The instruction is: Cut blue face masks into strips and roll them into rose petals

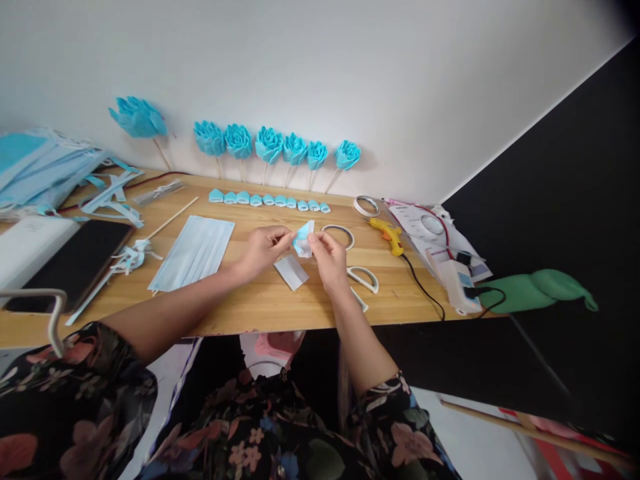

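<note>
Between my two hands, just above the table, is a small blue-and-white piece of mask fabric [303, 241], partly folded. My left hand [267, 248] pinches its left edge with thumb and fingertips. On the opposite side, my right hand [327, 257] grips it between thumb and forefinger. A pale square of mask fabric [291, 272] lies on the wood right below. Behind my hands runs a row of several small folded blue petals [268, 199]. Scissors [364, 279] with white handles lie beside my right wrist, their blades mostly hidden. Left of my left hand rests a flat pleated face mask [195, 250].
Blue fabric flowers [269, 145] on sticks lean against the wall. Tape rolls [367, 205], a yellow glue gun [387, 235] and a white power strip [460, 287] with cables occupy the right side. A mask pile [45, 163], fabric strips and a dark phone [75, 263] lie left.
</note>
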The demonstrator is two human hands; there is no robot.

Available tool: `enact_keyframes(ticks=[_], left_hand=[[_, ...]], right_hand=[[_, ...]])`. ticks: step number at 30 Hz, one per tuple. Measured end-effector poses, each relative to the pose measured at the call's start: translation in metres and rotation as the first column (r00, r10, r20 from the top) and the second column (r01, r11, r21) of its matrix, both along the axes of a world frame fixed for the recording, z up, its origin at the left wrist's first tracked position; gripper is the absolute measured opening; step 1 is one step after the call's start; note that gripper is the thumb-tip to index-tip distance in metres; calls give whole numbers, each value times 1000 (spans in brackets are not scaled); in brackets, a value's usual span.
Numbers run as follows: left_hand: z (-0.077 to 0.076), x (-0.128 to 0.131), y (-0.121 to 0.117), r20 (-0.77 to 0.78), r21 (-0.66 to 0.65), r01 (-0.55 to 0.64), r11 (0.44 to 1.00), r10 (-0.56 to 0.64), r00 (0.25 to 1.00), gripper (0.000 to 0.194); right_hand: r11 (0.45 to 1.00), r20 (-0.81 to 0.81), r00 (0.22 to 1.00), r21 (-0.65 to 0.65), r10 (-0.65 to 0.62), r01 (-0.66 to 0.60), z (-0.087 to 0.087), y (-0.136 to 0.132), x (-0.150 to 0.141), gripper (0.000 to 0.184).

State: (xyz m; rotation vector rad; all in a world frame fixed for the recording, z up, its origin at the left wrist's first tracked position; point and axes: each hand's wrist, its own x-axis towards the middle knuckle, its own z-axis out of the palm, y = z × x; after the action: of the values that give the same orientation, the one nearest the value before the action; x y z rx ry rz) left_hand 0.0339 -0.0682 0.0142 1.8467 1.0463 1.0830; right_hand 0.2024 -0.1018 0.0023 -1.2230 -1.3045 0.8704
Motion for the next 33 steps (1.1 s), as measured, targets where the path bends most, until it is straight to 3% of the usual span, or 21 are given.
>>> enact_keyframes(ticks=[3, 9, 13, 17, 20, 24, 28, 33], left_hand=[[0, 0, 0, 29, -9, 14, 1000, -14, 999, 43], [4, 0, -1, 135, -229, 123, 966, -94, 986, 42], [4, -1, 4, 249, -369, 161, 915, -69, 966, 46], [2, -2, 9, 391, -440, 152, 885, 37, 920, 43], [0, -2, 10, 459, -452, 175, 874, 60, 886, 40], [0, -2, 8, 463, -452, 202, 869, 35, 886, 40], [-1, -1, 7, 417, -420, 191, 887, 2, 909, 44], [1, 0, 4, 377, -409, 177, 895, -11, 926, 47]], right_hand=[[1000, 39, 999, 4, -14, 14, 0, 0, 0, 39], [999, 124, 992, 28, -22, 19, 0, -2, 0, 30], [988, 226, 972, 154, -68, 33, 3, -7, 1, 25], [914, 449, 882, 403, -143, -56, 4, -9, 3, 41], [874, 582, 787, 470, -205, -120, 1, -6, 3, 50], [876, 650, 724, 462, -230, -137, -2, -2, 0, 32], [917, 640, 748, 384, -177, -112, -2, -1, 0, 9], [921, 506, 839, 389, -198, -17, 0, -4, 1, 13]])
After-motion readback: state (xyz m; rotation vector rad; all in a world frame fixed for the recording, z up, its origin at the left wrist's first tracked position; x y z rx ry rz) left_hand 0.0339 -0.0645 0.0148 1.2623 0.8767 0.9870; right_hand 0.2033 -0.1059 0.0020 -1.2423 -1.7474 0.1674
